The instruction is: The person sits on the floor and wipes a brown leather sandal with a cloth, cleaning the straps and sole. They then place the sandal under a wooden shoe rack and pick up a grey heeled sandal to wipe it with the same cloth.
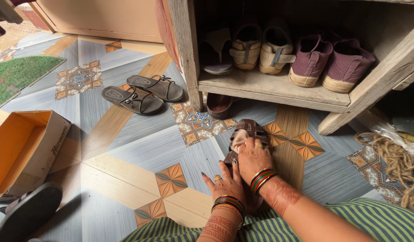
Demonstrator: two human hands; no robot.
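A brown strappy sandal lies on the patterned floor in front of a wooden shoe rack. My right hand presses a small beige cloth against the sandal's straps. My left hand rests flat on the floor and on the sandal's heel end, fingers spread, steadying it. Both wrists wear red, green and gold bangles, and both forearms carry henna patterns.
The wooden shoe rack holds beige shoes, maroon sneakers and a slipper. A brown sandal pair lies left of it. An open cardboard shoebox, a dark sandal, a green mat and coiled rope surround me.
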